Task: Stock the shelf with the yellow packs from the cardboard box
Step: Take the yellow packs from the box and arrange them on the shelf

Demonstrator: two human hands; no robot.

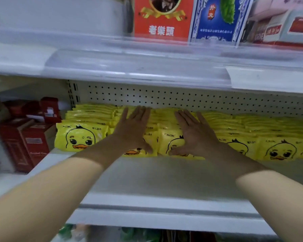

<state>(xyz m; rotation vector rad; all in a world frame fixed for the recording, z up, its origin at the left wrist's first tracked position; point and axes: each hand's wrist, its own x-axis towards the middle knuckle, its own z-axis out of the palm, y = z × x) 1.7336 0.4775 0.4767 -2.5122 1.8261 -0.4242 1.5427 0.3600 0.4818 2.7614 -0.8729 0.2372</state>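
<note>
From the head camera, both bare hands reach into a white shelf (164, 180) and lie flat, fingers spread, on stacks of yellow packs (80, 135) printed with a cartoon duck face. The left hand (135, 126) presses palm-down on one stack, its thumb hanging over the front edge; the right hand (191, 131) rests on the stack just beside it, thumb curled against that stack's front face. Neither grip closes on anything: both are wide open and only pressing on the tops. More packs run in rows outward from each hand, one stack to the outside of the left hand and several to the outside of the right, all set back against the perforated back panel (182, 98). The front of the shelf below the wrists is bare. Beyond the left hand's outer side stand dark red boxes (24, 140). Above the hands, on the upper shelf, stand a red carton (162, 16) and a blue carton (217, 18).
</note>
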